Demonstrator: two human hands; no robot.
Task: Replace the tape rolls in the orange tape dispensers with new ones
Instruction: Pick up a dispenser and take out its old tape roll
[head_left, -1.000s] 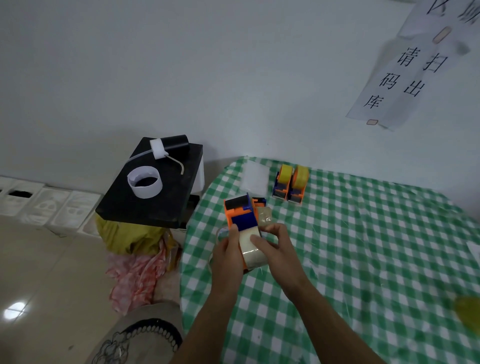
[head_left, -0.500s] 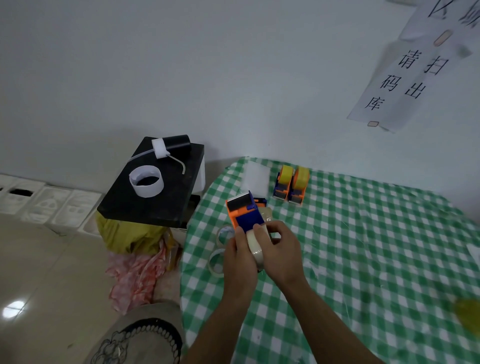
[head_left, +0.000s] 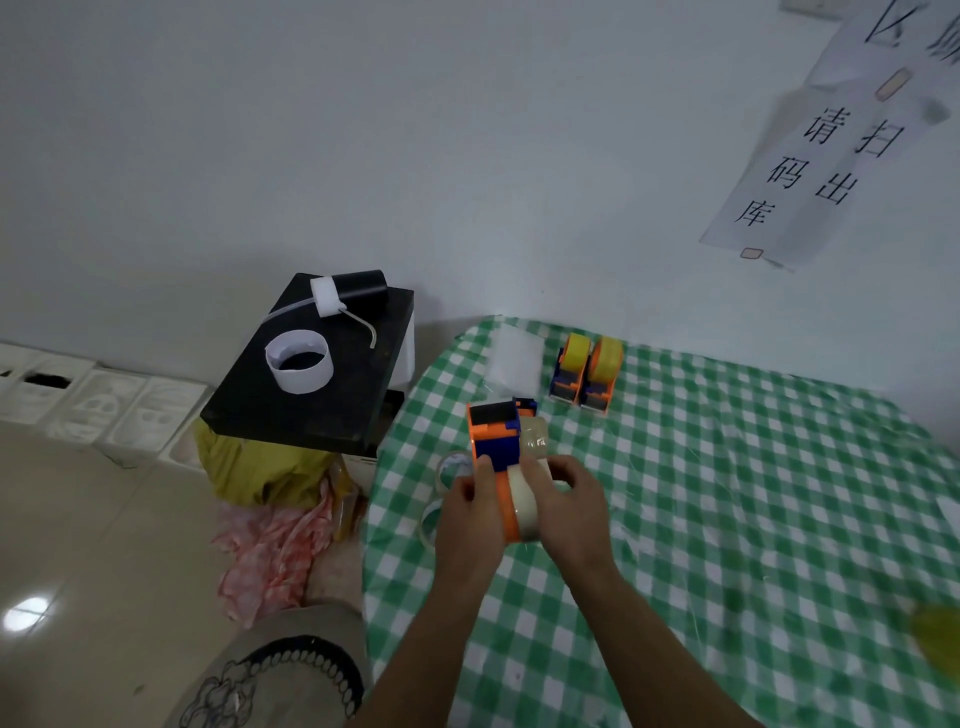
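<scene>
An orange tape dispenser (head_left: 496, 434) w/ a blue and black head is held up over the near-left part of the green-checked table (head_left: 727, 519). It is gripped from the left by the left hand (head_left: 467, 519), thumb laid on the blue part. A pale clear tape roll (head_left: 522, 501) is seated in the dispenser's body and is clasped from the right by the right hand (head_left: 569, 512), fingers curled round its rim. Just behind, a 2nd dispenser (head_left: 532, 431) w/ a clear roll is partly hidden. At the far edge, 2 more dispensers are stood side by side, touching: one w/ a yellow roll (head_left: 569, 371), one w/ an orange roll (head_left: 602, 374). A white sheet (head_left: 514, 358) is laid just left of them. Loose clear rolls (head_left: 451, 465) are seen at the table's left edge, partly covered by the left hand. Left of the table, a white ring (head_left: 298, 361) is set on a black box (head_left: 291, 410).
</scene>
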